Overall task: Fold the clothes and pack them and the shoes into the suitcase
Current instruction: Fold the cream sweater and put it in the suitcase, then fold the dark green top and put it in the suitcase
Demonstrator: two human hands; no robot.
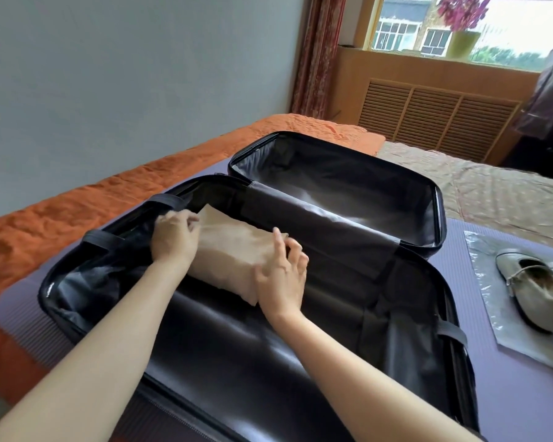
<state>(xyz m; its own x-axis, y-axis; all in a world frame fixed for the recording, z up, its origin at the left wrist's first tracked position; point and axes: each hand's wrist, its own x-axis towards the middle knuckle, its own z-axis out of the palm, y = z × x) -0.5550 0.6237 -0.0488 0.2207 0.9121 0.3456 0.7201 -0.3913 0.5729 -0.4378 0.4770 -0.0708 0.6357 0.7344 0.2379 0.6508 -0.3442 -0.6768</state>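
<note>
Room to move is widest in the far half of the suitcase (pixel 441 218), which lies flat open on a purple mat (pixel 508 393). Its raised black rim runs all round, and a dark hinge band (pixel 316 224) joins it to the near half. In that near half the folded garment (pixel 233 253), beige, lies toward the left with one end close to the hinge band; bare black lining shows in front of it and to its right. Straps (pixel 454 336) cross the near rim at both sides.

The left hand (pixel 173 237) is at the garment's far-left end, fingers curled over that end and holding it. The right hand (pixel 281 275) is at the near-right end — fingers spread apart and loosely bent, thumb lying along the fabric, clamped on nothing.

Right of the case and apart from it, pale shoes (pixel 533 282) lie on a clear plastic sheet (pixel 479 247) on the mat. An orange bedspread (pixel 45 224) borders the mat on the left, and beige bedding (pixel 492 186) lies beyond the far rim.
</note>
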